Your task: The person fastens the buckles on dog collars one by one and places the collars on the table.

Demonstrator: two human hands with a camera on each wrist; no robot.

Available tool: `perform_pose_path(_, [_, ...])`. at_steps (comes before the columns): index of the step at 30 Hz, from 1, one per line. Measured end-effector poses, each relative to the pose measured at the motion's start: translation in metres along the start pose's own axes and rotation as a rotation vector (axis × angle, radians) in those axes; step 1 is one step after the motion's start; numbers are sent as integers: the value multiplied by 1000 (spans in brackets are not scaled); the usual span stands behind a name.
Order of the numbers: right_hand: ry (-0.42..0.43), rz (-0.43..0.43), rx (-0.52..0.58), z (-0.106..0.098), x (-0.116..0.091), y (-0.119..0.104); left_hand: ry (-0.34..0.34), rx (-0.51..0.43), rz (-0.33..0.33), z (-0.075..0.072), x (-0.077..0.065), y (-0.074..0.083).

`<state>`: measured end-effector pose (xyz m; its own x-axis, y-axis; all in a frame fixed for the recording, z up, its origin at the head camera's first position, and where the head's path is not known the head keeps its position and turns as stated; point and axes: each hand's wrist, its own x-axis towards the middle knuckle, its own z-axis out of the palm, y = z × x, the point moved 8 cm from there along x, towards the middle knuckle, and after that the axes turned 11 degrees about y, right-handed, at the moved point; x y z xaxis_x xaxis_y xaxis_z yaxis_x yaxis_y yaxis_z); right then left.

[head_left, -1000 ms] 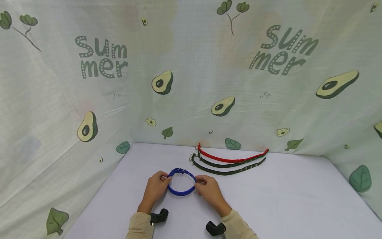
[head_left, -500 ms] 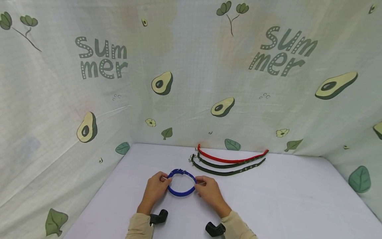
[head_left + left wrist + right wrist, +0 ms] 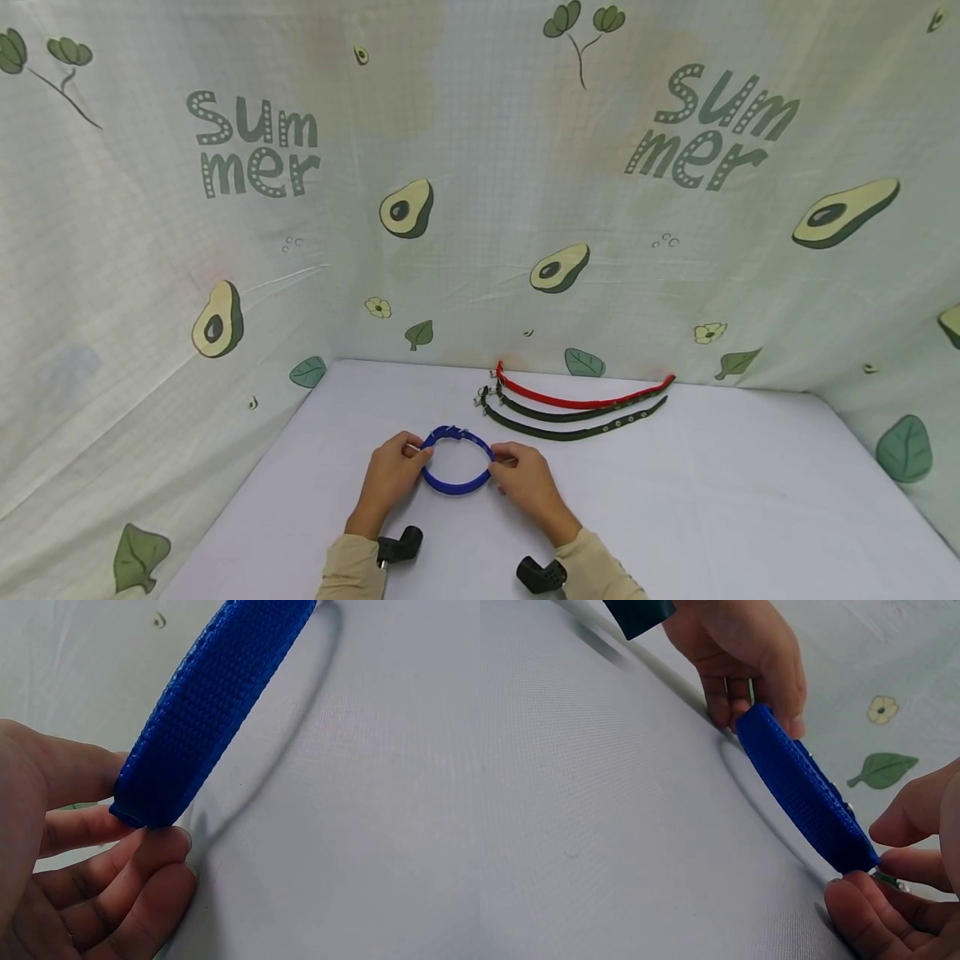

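Observation:
A blue webbing collar (image 3: pixel 456 488), closed into a ring with its buckle on the far side, is held between both hands. My left hand (image 3: pixel 393 471) pinches its left side, thumb and fingers on the strap. On the opposite side my right hand (image 3: pixel 528 481) pinches the ring between thumb and fingers. The left wrist view brings the woven blue band (image 3: pixel 214 712) close, with a shadow below it on the white surface. In the right wrist view the collar (image 3: pixel 802 787) spans from one hand to the other, a little above the table.
Beyond the hands lie a red collar (image 3: pixel 570 403) and two dark collars, the nearer dark collar (image 3: pixel 562 434) showing metal eyelets. They rest on the white tabletop (image 3: pixel 720 500). A printed cloth (image 3: pixel 480 167) hangs behind and at the sides.

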<state>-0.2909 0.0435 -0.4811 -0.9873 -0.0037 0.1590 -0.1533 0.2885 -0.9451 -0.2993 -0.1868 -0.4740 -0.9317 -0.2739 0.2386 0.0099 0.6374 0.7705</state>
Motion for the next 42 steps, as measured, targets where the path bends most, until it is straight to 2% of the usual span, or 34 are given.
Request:
perform_pose_path(12, [-3,-7,-11,0,1,2,28,37,37,-2,0,4])
perform_pose_path(23, [-4,11,-19,-1,0,2,28,59,45,-2,0,3])
perform_pose_path(39, [29,42,-54,-2,2,4,17,58,9,-3,1,-2])
perform_pose_path(42, [38,49,-51,-1,1,4,38,54,7,-5,-1,-5])
